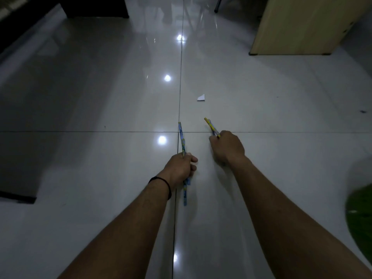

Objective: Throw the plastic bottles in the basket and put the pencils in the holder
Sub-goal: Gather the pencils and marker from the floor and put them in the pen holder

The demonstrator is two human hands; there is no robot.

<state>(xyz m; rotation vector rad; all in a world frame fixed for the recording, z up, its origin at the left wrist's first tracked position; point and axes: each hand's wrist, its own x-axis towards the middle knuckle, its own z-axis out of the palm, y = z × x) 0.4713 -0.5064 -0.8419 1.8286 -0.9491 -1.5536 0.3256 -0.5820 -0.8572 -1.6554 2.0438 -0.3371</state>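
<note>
Blue-and-yellow pencils in the left hand (pixel 179 168) stick out both ends of the fist, one end (pixel 181 135) pointing away along the tile seam, the other end (pixel 185 195) toward the person; fingers are curled tight round them, a black band (pixel 161 181) on the wrist. Right hand (pixel 227 147) grips more pencils (pixel 211 126), fingers curled round them, tips angled away and to the left, both hands held low over the glossy white tile floor (pixel 100 158). Further out: a white paper scrap (pixel 201 97) on the floor ahead, light wooden furniture (pixel 298 25) far right, dark furniture (pixel 94 7) far left, something green and blurred (pixel 360 214) at the right edge.
</note>
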